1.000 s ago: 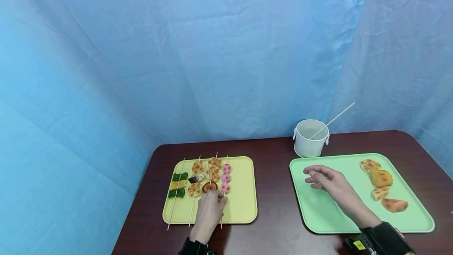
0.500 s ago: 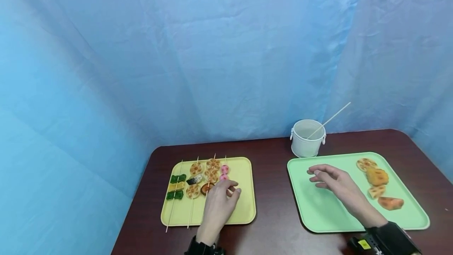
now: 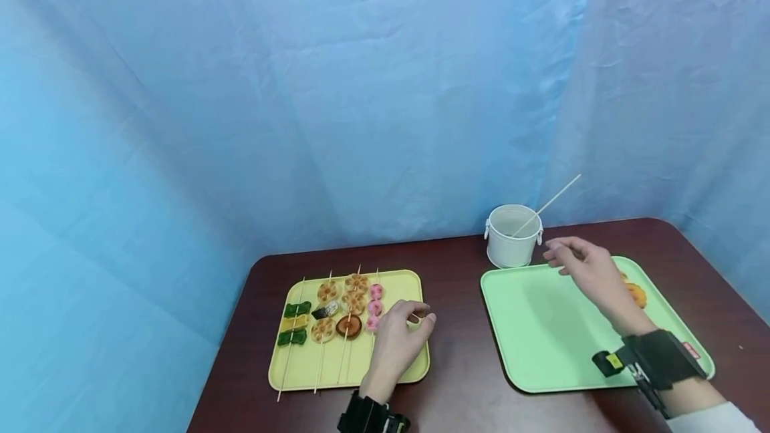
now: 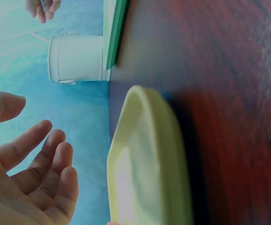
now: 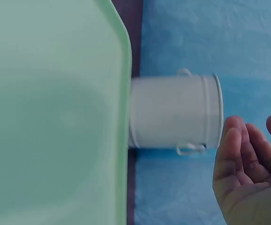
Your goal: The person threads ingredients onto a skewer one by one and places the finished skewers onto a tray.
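Note:
My left hand (image 3: 398, 343) hovers over the right part of the yellow tray (image 3: 409, 282), fingers loosely bent and holding nothing; the left wrist view shows a gap between thumb and fingers. Nearest to it lies a skewer of pink balls (image 3: 375, 307). Beside that are skewers with a mushroom slice (image 3: 349, 327), lotus root slices (image 3: 323, 330) and green and yellow pieces (image 3: 295, 323). My right hand (image 3: 592, 276), also loosely bent with nothing in it, is above the green tray (image 3: 523, 326), near the white bucket (image 3: 508, 246). One thin stick (image 3: 562, 190) leans in the bucket.
An orange-yellow food piece (image 3: 636, 295) shows on the green tray behind my right forearm, which hides the others there. Both trays stand on a dark brown table (image 3: 457, 326). A blue cloth (image 3: 361, 119) hangs behind the table.
My left hand has moved right, away from the skewers it was at. My right hand has risen toward the bucket, and its forearm now covers most of the food on the green tray.

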A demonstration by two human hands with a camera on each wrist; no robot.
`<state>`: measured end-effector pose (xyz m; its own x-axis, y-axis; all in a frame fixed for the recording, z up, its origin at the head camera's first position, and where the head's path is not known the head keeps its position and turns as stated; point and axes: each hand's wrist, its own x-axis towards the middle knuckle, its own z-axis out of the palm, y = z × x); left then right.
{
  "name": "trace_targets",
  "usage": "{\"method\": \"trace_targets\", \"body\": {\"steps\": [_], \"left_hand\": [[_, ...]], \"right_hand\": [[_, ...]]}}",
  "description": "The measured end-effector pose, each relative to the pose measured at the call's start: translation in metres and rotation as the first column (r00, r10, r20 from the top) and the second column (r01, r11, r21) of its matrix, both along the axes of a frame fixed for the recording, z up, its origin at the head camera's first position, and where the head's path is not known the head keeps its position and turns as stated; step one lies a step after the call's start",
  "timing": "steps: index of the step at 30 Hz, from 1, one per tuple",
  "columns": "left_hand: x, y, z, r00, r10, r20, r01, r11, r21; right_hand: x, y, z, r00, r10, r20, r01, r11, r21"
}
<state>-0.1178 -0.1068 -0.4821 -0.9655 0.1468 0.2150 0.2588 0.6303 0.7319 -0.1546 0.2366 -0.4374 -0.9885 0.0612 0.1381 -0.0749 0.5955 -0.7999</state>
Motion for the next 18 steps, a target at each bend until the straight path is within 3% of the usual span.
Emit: {"method": "trace_targets", "body": {"steps": [8, 14, 18], "left_hand": [[0.001, 0.001, -0.006, 1.0, 0.007, 0.005, -0.007, 1.0, 0.009], [0.001, 0.001, -0.008, 1.0, 0.007, -0.015, -0.007, 1.0, 0.014], [-0.001, 0.002, -0.008, 1.0, 0.005, 0.009, -0.006, 1.0, 0.023]], "right_hand": [[-0.035, 0.02, 0.018, 0.991, -0.131, 0.006, 0.13, 0.988, 0.08], [-0.056, 0.027, 0.028, 0.986, -0.166, 0.0, 0.165, 0.982, 0.094], [-0.068, 0.03, 0.033, 0.985, -0.171, 0.005, 0.17, 0.981, 0.09]]}}
